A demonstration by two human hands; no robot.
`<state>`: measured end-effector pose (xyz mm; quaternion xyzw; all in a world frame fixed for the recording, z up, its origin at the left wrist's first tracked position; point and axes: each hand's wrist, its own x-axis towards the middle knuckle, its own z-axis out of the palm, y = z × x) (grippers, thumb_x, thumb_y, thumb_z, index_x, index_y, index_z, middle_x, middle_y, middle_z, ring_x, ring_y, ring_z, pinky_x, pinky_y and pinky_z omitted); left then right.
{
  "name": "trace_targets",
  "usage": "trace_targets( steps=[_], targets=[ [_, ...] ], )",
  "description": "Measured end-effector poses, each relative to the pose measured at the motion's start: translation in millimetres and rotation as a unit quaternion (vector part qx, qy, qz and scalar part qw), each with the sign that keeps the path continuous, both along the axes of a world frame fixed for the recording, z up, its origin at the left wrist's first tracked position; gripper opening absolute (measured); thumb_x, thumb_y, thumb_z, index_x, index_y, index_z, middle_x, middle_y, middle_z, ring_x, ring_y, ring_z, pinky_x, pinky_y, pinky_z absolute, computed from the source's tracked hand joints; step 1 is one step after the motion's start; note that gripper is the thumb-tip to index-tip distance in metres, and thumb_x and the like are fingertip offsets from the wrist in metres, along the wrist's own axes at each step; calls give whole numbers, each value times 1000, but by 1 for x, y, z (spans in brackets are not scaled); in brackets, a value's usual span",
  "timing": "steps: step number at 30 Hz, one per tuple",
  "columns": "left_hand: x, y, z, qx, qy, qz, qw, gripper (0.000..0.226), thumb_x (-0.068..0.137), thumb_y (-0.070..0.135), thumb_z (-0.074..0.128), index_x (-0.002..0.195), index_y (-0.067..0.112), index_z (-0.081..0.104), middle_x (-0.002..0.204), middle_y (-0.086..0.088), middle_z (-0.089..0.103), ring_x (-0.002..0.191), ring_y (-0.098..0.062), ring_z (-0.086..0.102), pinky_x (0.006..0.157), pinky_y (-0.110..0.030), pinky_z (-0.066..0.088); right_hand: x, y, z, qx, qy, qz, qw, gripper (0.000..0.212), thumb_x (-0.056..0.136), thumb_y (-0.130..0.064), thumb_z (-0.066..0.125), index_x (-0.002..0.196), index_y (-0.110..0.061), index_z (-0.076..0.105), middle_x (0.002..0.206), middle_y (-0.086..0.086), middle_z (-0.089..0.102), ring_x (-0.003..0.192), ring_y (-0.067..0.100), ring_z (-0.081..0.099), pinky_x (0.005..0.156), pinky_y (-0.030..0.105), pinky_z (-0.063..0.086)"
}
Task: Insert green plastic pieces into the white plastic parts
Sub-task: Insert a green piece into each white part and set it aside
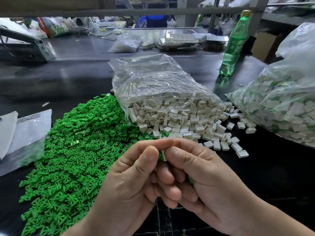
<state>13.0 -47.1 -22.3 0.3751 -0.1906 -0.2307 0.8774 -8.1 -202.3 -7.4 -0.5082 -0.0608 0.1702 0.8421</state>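
The left hand (134, 178) and right hand (206, 176) both pinched one white part (164, 155), a green piece (160, 155) touching its left side.

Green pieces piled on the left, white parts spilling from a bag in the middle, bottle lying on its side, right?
No: the head view shows the bottle standing upright. The green pieces are on the left and white parts spill from the bag.

Colour check: bench stock
Green pieces (71, 150) uniform bright green, unpatterned; white parts (179, 116) plain off-white; their bag (153, 79) clear; table (76, 79) glossy black; bottle (235, 46) translucent green, yellow cap (245, 13); second bag (281, 103) shows mixed white and green; held part (164, 155) white, held piece (160, 155) green.
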Motion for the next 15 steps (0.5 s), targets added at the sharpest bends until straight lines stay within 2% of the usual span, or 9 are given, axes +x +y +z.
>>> trace_targets(
  steps=[2, 6, 10, 13, 15],
  targets=[
    [0, 0, 1, -4, -7, -8, 1000, 31, 93, 26, 65, 118, 9, 68, 71, -9, 70, 61, -21, 71, 55, -31, 59, -1, 1, 1, 0, -13, -2, 1000, 45, 90, -31, 64, 107, 9, 54, 65, 8, 59, 41, 13, 44, 33, 23, 19],
    [1, 0, 1, -7, -13, -19, 1000, 30, 94, 25, 62, 119, 8, 67, 71, -8, 70, 61, -21, 72, 55, -31, 58, -2, 2, 1, 5, -23, -6, 1000, 40, 91, -30, 62, 108, 5, 57, 64, 7, 60, 41, 13, 50, 31, 20, 23],
    [-1, -1, 0, -5, -5, -5, 1000, 27, 91, 22, 67, 115, 9, 69, 66, -8, 66, 55, -20, 69, 51, -30, 57, -2, 4, 0, 9, -18, -3, 1000, 42, 93, -27, 60, 111, 11, 53, 65, 8, 61, 41, 12, 53, 32, 20, 23],
    [0, 0, -1, 11, 9, 7, 1000, 32, 85, 30, 73, 110, 11, 71, 60, -7, 63, 48, -19, 66, 47, -29, 55, -1, 5, -2, 2, -23, -1, 1000, 37, 97, -27, 58, 110, 8, 54, 67, 7, 63, 43, 11, 55, 31, 16, 28],
    [2, 0, -1, 11, 14, 6, 1000, 39, 86, 39, 70, 112, 11, 71, 60, -6, 63, 48, -19, 65, 47, -29, 55, 0, 4, -3, -6, -25, -3, 1000, 32, 98, -27, 57, 106, 4, 57, 68, 4, 64, 41, 8, 54, 31, 15, 30]
  ],
)
